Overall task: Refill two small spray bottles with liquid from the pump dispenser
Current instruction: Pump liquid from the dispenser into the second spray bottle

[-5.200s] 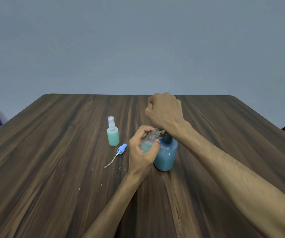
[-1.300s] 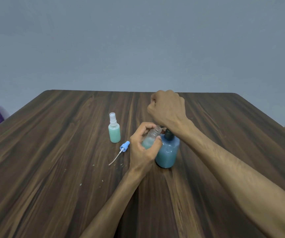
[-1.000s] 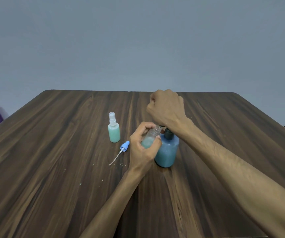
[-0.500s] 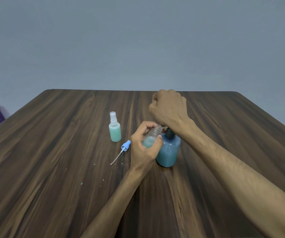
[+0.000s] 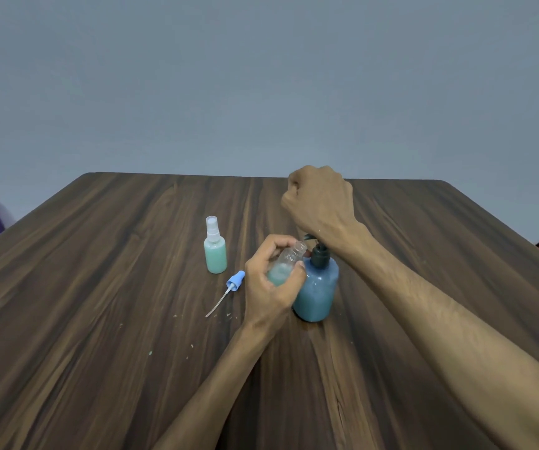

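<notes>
Scene: A person sits at a dark wood-grain bench, both bare forearms reaching forward over it, against a plain grey wall.

Left hand: Its fingers and thumb curl round a small clear spray bottle with no top on. The bottle is tilted so its open neck leans toward the pump, likely to catch what comes out of the spout. Pale green liquid fills only its lower part.

Right hand: Held as a closed fist above the pump dispenser, the wrist directly over the dark pump head. It seems placed to press down, but I cannot tell whether the fingers grip the head, as the fist hides it.

Pump dispenser: A round blue bottle standing upright on the bench, touching the left hand's side.

Finished bottle: A second small spray bottle stands upright to the left, well filled with green liquid, sprayer fitted; it looks done.

Loose sprayer: A blue spray top with a thin dip tube lies on the bench between the two small bottles, set aside so the open neck can be filled.

Stage: Judging by the level, the second refill is partway.
</notes>
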